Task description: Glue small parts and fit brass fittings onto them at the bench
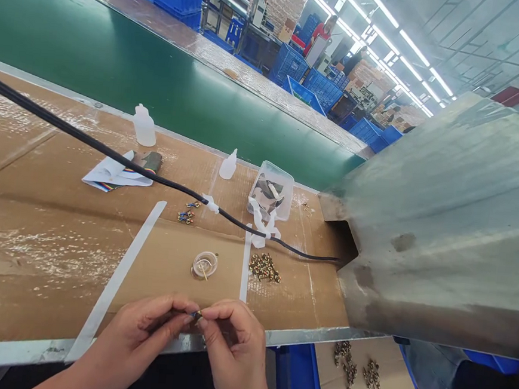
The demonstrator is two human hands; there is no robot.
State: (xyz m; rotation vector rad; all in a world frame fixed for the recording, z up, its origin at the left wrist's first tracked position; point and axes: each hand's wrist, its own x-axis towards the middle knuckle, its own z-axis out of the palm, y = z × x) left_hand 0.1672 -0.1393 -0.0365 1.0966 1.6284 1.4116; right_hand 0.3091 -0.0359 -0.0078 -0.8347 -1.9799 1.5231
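My left hand [154,330] and my right hand [234,345] meet over the front edge of the cardboard-covered bench. Their thumbs and forefingers pinch one tiny painted piece [196,315], blue with dark and yellowish parts, mostly hidden by the fingertips. Just beyond them stands a small round clear cup [204,265] with a thin stick in it. To its right lies a pile of small dark, gold and reddish pieces [265,267]. Several pieces with blue parts [186,216] sit in a little group farther back on the left.
A black cable [170,183] crosses above the bench toward a big metal housing [441,227] on the right. Two white squeeze bottles [144,127], a folded cloth [121,171] and a clear plastic box [287,190] stand behind. Beyond runs a green conveyor belt [160,85]. More pieces [347,366] lie lower right.
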